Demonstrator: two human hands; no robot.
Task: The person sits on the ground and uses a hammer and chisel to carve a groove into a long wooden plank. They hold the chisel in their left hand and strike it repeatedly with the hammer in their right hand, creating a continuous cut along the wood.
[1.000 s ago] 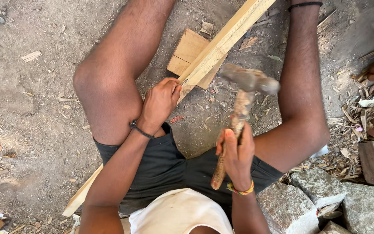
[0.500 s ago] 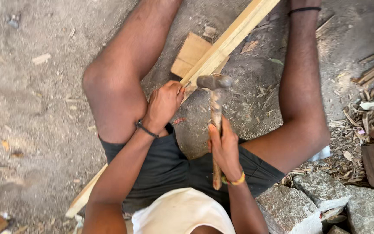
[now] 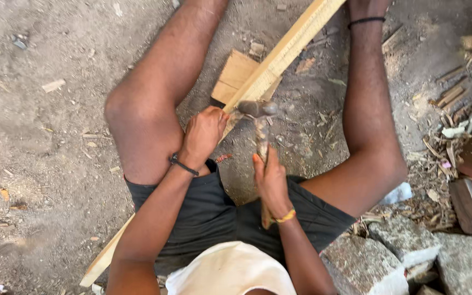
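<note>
Hammer [image 3: 258, 117] gripped in right hand [image 3: 271, 180], fingers wrapped tight round the wooden handle, head down against the long pale batten [image 3: 285, 52] just beside the left hand [image 3: 203, 134]. Handle axis running near straight away from the body; batten axis crossing it on a diagonal, upper right to lower left, passing under the left thigh. Left hand closed at the batten's edge, fingertips pinched together near the strike point; whether on a nail, cannot tell. Left hand nearer the contact spot, nearly touching the hammer head. Small flat board [image 3: 236, 76] under the batten. Bare dirt ground [image 3: 50, 125], chips scattered; stone blocks [image 3: 367, 262] at right, wood scraps [image 3: 454, 142] beyond.
</note>
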